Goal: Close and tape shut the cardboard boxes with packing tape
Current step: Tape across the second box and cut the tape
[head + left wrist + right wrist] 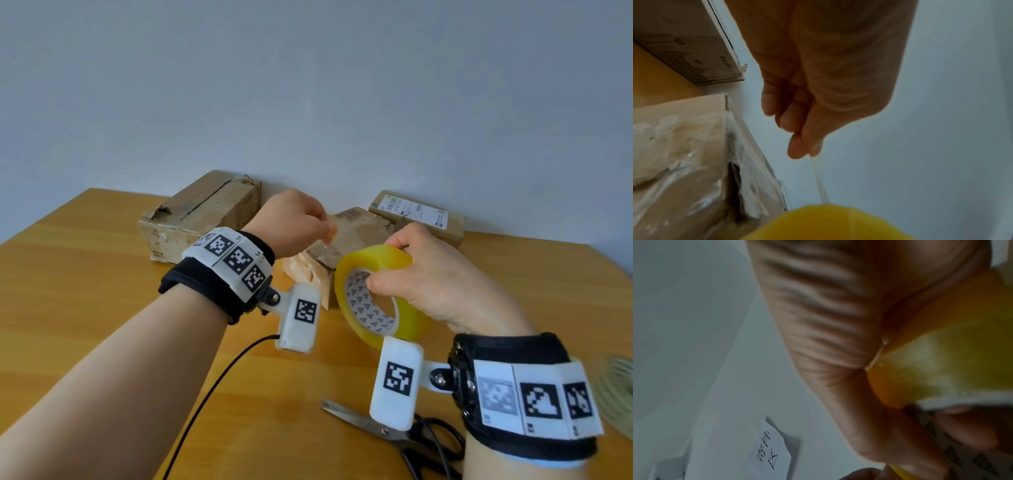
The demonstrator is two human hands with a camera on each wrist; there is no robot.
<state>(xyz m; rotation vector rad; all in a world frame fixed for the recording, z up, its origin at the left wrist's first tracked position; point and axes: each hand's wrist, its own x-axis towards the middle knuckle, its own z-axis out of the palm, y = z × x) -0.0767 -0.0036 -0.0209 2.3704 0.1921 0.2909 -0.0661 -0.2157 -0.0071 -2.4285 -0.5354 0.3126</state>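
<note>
My right hand (404, 270) holds a yellow roll of packing tape (373, 294) upright above the table, thumb through its patterned core, fingers over the top. My left hand (322, 226) pinches the free end of the clear tape between thumb and forefinger, and a thin strip (819, 180) runs from the left hand (805, 149) down to the roll (828, 224). Behind the roll stands a small cardboard box (342, 246) with old crinkled tape on it. A larger worn box (202, 212) lies at the back left, and a flat labelled box (418, 212) at the back right.
Scissors (376, 428) lie on the wooden table (85, 291) near its front, under my right wrist. A black cable (212, 387) runs from the left wrist camera. A pale coil (616, 387) sits at the right edge. A grey wall stands behind the boxes.
</note>
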